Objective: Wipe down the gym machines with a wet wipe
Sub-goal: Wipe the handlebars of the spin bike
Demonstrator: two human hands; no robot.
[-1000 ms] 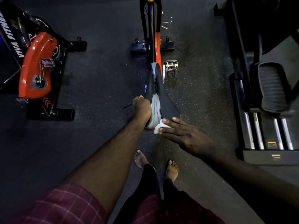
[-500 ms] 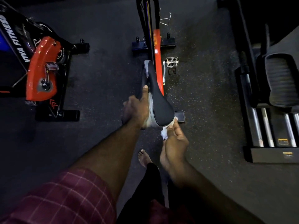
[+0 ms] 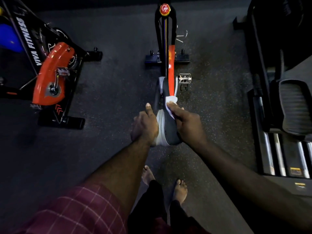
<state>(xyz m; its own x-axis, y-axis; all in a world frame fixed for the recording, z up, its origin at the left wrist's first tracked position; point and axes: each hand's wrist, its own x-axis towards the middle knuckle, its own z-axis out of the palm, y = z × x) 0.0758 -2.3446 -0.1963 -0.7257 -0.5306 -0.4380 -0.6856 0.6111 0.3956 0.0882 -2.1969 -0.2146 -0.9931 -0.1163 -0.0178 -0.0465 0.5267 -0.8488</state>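
Observation:
A black and grey bike saddle (image 3: 168, 130) tops the red and black exercise bike (image 3: 166, 48) in the middle of the head view. My left hand (image 3: 145, 125) grips the saddle's left side, thumb pointing forward. My right hand (image 3: 187, 122) lies over the saddle's right side and pinches a white wet wipe (image 3: 170, 103), pressing it against the narrow front half of the saddle. Part of the wipe is hidden under my fingers.
A second red and black exercise bike (image 3: 50, 76) stands to the left. A treadmill-like machine (image 3: 287, 115) with a black footplate fills the right edge. A metal pedal (image 3: 185, 78) sticks out right of the saddle. My bare feet (image 3: 179, 190) stand on the dark speckled floor.
My right hand carried the wipe from the saddle's rear edge forward along its right side to the narrow front half. My left hand kept its hold on the saddle's left side.

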